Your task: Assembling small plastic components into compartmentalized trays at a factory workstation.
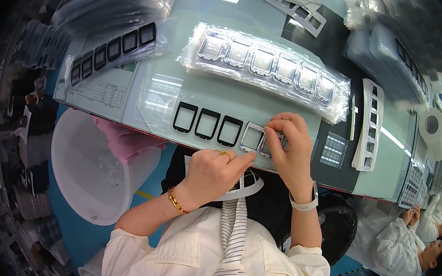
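Observation:
A row of small rectangular frames lies along the table's near edge. Three are black, including a black frame (208, 124). To their right is a light-rimmed frame (253, 137), and another frame (266, 148) is partly covered by my right hand. My left hand (214, 171) is closed, its index fingertip at the light-rimmed frame's lower edge; what it pinches, if anything, is hidden. Above the same frame's right side, my right hand (291, 146) has thumb and index finger pressed together; anything between them is too small to tell. Below my left hand, a white looped strip (250, 191) hangs before my lap.
Beyond the row lies a clear plastic-wrapped tray of frames (262, 66). Bagged stacks (119, 4) stand far left, with a strip of black frames (113, 52). A white perforated strip (369, 125) and a roll (432, 126) are right. A white bin (91, 178) stands below left.

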Demonstrator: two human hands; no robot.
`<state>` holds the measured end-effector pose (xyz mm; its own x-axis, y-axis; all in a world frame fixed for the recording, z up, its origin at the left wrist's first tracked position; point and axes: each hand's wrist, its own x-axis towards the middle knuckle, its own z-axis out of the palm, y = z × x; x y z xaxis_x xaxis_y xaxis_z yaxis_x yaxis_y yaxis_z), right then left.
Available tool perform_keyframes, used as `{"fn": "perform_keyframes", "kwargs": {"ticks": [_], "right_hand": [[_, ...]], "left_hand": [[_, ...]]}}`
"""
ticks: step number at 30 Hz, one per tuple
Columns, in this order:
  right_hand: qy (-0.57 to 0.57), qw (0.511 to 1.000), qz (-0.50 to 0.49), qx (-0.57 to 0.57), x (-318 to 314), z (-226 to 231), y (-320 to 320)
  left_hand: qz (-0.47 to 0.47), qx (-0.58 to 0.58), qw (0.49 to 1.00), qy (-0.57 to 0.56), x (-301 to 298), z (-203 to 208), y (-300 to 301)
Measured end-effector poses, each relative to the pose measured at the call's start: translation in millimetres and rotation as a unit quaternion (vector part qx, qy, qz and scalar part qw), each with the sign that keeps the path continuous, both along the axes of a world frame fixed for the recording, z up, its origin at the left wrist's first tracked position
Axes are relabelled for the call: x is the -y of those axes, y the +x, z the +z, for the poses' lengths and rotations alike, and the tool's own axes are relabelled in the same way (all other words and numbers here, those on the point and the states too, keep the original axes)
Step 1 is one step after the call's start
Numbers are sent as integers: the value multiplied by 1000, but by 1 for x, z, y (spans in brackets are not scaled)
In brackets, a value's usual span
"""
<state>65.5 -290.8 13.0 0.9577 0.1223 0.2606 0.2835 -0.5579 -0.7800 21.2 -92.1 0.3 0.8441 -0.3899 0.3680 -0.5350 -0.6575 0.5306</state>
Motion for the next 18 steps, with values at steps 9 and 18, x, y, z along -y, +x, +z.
{"fn": "perform_keyframes", "kwargs": {"ticks": [9,18], "right_hand": [[-81,996,16,40,-2,0,4],[-193,976,-22,99,-1,24,-2]], "left_hand": [[-1,-5,1000,-1,0,2,0],[-4,-25,1000,-9,-2,2,1]]}}
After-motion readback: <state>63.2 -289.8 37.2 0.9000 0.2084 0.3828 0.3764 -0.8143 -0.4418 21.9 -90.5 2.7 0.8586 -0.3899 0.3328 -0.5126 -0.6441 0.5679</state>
